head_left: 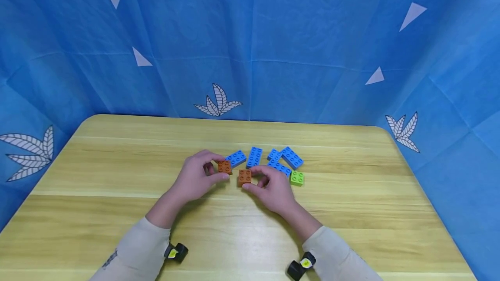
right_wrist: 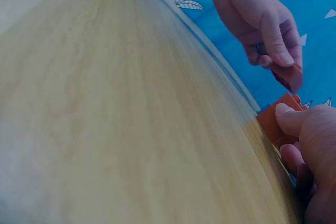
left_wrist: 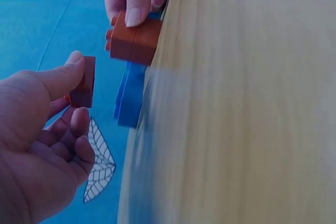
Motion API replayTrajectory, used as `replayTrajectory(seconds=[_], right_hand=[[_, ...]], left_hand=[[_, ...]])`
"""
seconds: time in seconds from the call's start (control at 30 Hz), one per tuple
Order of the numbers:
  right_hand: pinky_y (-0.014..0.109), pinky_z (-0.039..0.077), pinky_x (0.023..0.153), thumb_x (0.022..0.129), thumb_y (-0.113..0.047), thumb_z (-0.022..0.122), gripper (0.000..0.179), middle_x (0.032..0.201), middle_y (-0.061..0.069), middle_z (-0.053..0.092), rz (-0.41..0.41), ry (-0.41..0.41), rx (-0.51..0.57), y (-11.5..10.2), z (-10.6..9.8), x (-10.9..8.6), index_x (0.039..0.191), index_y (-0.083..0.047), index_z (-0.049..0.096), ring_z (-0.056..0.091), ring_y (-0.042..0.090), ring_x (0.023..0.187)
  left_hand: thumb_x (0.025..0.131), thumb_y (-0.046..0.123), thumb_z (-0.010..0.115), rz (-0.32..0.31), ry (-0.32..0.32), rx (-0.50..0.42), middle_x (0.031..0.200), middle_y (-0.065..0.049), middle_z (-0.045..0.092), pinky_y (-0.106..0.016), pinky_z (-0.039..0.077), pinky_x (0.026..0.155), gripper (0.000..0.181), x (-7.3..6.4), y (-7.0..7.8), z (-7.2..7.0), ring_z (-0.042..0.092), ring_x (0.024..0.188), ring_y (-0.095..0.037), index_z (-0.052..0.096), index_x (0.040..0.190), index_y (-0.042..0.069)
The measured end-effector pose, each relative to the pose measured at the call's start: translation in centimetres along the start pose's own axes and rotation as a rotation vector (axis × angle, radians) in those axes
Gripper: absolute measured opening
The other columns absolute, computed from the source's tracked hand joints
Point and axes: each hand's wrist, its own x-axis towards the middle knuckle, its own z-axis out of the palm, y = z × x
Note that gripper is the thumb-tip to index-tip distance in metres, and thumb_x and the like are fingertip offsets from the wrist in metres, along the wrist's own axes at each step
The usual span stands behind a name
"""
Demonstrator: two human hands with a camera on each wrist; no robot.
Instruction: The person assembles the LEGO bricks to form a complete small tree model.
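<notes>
My left hand pinches a square brown-orange toy brick between thumb and fingers. The left wrist view shows this brick held above the table. Just to its right, my right hand grips a second brown-orange block by its side, studs up. A seam across that block in the left wrist view looks like two bricks stacked. The two held pieces are close but apart. In the right wrist view, the left hand's brick is above and beyond the right hand's block.
Behind the hands lie several blue bricks, among them one by the left fingers, an upright-lying one and a slanted one. A green brick sits right of the right hand. The wooden table meets a blue curtain.
</notes>
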Motion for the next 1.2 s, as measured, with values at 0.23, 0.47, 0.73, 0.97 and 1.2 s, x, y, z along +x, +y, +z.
replayTrajectory(seconds=[0.23, 0.47, 0.73, 0.97, 1.2], right_hand=[[0.030, 0.052, 0.059, 0.082, -0.026, 0.086, 0.033, 0.087, -0.011, 0.067, -0.003, -0.006, -0.008, -0.1, -0.1, 0.0, 0.111, -0.018, 0.073, 0.060, 0.008, 0.066], [0.029, 0.050, 0.057, 0.081, -0.027, 0.086, 0.035, 0.087, -0.005, 0.068, -0.044, 0.002, -0.010, 0.0, -0.1, 0.1, 0.111, -0.016, 0.073, 0.059, 0.008, 0.063], [0.028, 0.050, 0.056, 0.082, -0.027, 0.086, 0.035, 0.082, -0.008, 0.065, -0.050, 0.008, -0.016, 0.2, 0.0, 0.1, 0.112, -0.014, 0.073, 0.058, 0.008, 0.062], [0.029, 0.051, 0.058, 0.082, -0.026, 0.086, 0.033, 0.086, -0.008, 0.067, -0.026, 0.007, -0.011, 0.1, 0.0, 0.1, 0.110, -0.014, 0.074, 0.059, 0.008, 0.064], [0.029, 0.051, 0.058, 0.080, -0.025, 0.087, 0.034, 0.090, -0.008, 0.068, -0.026, 0.013, -0.011, 0.1, 0.0, 0.2, 0.109, -0.013, 0.075, 0.059, 0.008, 0.064]], left_hand=[[0.082, 0.016, 0.086, 0.052, -0.011, -0.048, 0.093, 0.003, 0.061, -0.030, 0.047, 0.058, 0.037, 0.4, 0.9, 1.2, 0.054, 0.070, -0.016, 0.072, 0.114, 0.007], [0.083, 0.018, 0.085, 0.044, -0.055, -0.056, 0.093, 0.004, 0.060, -0.030, 0.047, 0.060, 0.033, 0.9, 1.4, 2.3, 0.053, 0.071, -0.016, 0.073, 0.113, 0.011], [0.082, 0.018, 0.085, 0.057, -0.087, -0.083, 0.091, 0.003, 0.060, -0.031, 0.047, 0.061, 0.031, 1.3, 1.9, 2.9, 0.053, 0.072, -0.016, 0.074, 0.111, 0.012], [0.082, 0.018, 0.085, 0.071, -0.122, -0.063, 0.090, 0.004, 0.059, -0.030, 0.048, 0.062, 0.031, 1.6, 2.1, 3.1, 0.053, 0.072, -0.015, 0.074, 0.111, 0.012], [0.080, 0.017, 0.087, 0.093, -0.111, -0.028, 0.087, -0.004, 0.060, -0.031, 0.044, 0.060, 0.031, 2.0, 2.2, 3.3, 0.050, 0.069, -0.017, 0.076, 0.108, 0.009]])
